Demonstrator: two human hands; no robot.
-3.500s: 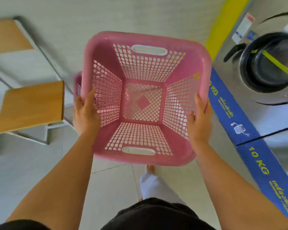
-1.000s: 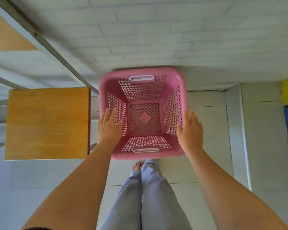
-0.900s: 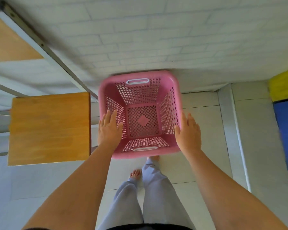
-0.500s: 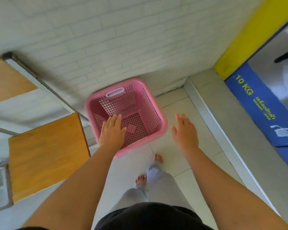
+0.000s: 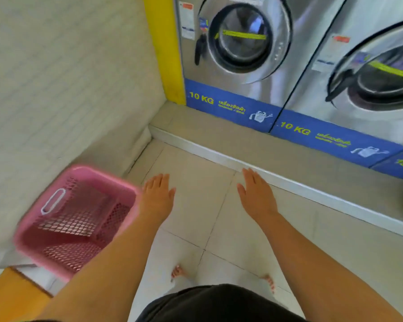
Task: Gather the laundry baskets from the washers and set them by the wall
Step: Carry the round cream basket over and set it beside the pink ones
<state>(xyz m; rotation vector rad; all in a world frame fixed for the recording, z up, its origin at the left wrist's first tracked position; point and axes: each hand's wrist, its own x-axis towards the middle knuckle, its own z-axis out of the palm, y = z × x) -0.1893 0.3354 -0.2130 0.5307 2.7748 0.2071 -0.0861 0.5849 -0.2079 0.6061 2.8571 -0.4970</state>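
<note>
Your left hand (image 5: pixel 157 197) and right hand (image 5: pixel 256 196) hover flat, each grip spread and empty; the pink basket (image 5: pixel 76 220) sits lower left against the wall (image 5: pixel 63 84).

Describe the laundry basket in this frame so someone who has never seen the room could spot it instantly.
Start at the white brick wall on the left, which meets the row of steel washers at a yellow strip. Follow that wall down to the floor: the pink basket sits against it, beside the left hand. It is the only pink, lattice-sided thing in view, with a white handle slot.

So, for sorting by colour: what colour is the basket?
Pink basket, white handle slot; head view.
</note>
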